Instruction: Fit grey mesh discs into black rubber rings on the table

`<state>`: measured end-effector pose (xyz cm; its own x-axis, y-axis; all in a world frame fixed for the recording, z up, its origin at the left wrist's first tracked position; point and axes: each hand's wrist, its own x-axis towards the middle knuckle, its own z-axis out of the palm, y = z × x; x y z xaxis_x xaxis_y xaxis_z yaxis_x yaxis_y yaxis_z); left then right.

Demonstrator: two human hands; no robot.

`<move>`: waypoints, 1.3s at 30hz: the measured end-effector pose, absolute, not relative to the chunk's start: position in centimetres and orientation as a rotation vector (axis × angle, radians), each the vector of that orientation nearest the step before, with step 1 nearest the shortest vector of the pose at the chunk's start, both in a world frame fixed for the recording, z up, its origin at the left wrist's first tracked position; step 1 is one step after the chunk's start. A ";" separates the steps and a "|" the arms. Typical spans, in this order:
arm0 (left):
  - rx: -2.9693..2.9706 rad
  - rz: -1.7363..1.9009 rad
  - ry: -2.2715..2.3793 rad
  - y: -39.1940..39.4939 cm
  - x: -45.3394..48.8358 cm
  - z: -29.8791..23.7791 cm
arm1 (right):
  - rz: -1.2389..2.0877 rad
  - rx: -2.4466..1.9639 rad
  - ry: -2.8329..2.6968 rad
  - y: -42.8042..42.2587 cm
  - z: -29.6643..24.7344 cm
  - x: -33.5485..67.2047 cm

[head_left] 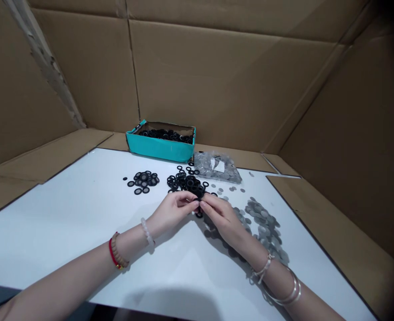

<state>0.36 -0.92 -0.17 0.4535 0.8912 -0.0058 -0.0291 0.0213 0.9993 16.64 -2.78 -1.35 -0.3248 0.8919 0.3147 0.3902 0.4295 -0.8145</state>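
Note:
My left hand [172,211] and my right hand [220,216] meet at the fingertips, both pinching a small black rubber ring [197,203], partly hidden by my fingers. Just beyond them lies a loose heap of black rubber rings [185,182]. A smaller group of rings [143,182] sits further left. Grey metal discs [262,225] are spread to the right of my right hand, some partly under its shadow. A few single discs lie near my right fingers.
A teal box [160,147] full of black rings stands at the back edge of the white tabletop [83,240]. A clear plastic bag of grey discs [217,167] lies next to it. Brown cardboard walls [217,80] surround the table on the back and sides.

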 end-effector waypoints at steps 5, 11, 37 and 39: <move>1.470 0.840 0.830 -0.8 0.2 -0.2 | 0.773 -1.094 -1.952 -2.7 -1.5 16.7; 1.248 0.843 0.803 -0.5 0.2 0.2 | 0.886 -1.129 -1.780 -2.6 -1.1 16.9; 1.282 0.977 0.901 -0.9 0.4 0.4 | 1.004 -1.052 -1.458 -3.0 -1.7 15.6; 1.287 0.972 0.891 -1.0 0.4 0.7 | 0.999 -1.044 -1.415 -3.1 -1.6 15.5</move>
